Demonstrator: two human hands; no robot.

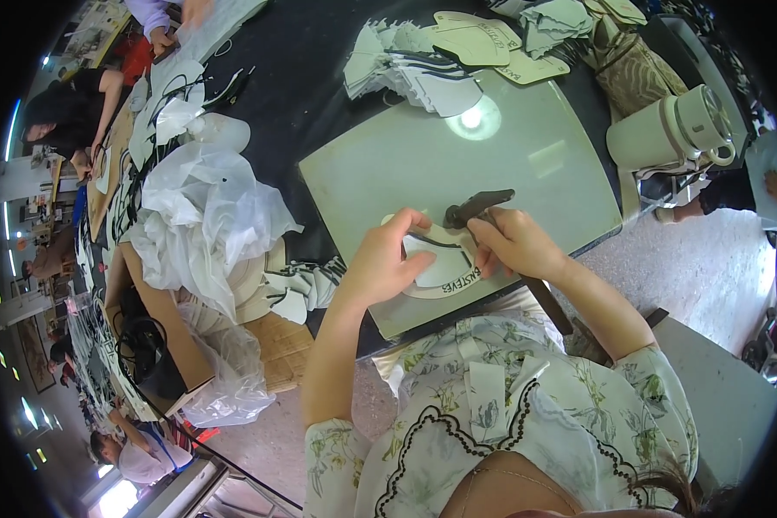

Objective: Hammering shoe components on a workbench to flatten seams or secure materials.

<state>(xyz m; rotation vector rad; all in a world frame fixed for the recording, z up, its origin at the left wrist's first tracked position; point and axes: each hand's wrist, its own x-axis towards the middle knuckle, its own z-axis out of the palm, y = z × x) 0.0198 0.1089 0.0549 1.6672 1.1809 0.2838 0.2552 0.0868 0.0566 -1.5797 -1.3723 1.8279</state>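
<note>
1. Leftmost, crumpled clear plastic sheeting [207, 211] heaped on dark table [311, 86]; thin, soft, glossy, prob. slippery. Co-workers' arms further back along the bench, apart from the work here.
2. Below that, stack of cut white shoe-upper pieces w/ black trim [298, 289], fanned, flat, flexible-looking.
3. Next, left hand [380, 263]: fingers curled, thumb and fingertips pressing down on white cut piece [445, 263], pinning it flat, not lifting.
4. White cut piece: lies on a beige curved cardboard pattern [445, 289], near front edge of pale green work slab [457, 173]. Thin, light, limp rather than stiff, judging by its sheet-like look; black edging line along top. Likely to shift or curl if not held down, so best gripped by pressing flat near the edge, close to where tool strikes.
5. Pale green work slab: smooth, hard, rounded corners, lamp glare spot at the top.
6. Right hand [518, 246]: closed around handle of small hammer [479, 207]; dark metal head just above piece's upper edge; contact w/ piece – can't tell. Handle runs back toward body. Dense and rigid by the look; held short, near head.
7. Up top, more white cut pieces [414, 69] and beige patterns [479, 39].
8. Far right, cream plastic jug w/ lid [673, 129], hard and smooth.
</note>
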